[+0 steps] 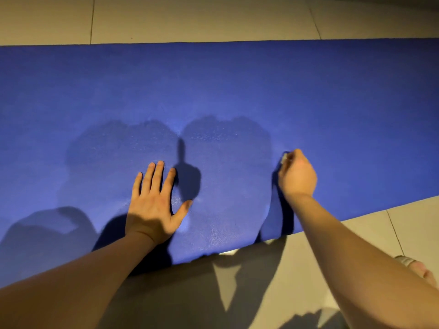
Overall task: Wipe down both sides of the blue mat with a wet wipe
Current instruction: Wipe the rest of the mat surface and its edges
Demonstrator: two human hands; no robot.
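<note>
The blue mat (pixel 237 86) lies flat on the tiled floor and spans the whole width of the view. My left hand (pixel 153 200) presses flat on it near its front edge, fingers spread. My right hand (pixel 297 174) is curled round a small wadded wet wipe (pixel 284 158), of which only a pale corner shows past the knuckles, and holds it down on the mat. Two darker damp patches spread across the mat between and beyond my hands.
Pale floor tiles (pixel 190 17) run beyond the mat's far edge and in front of its near edge. A foot in a sandal (pixel 413 264) shows at the lower right. Shadows of my arms and head fall across the mat and floor.
</note>
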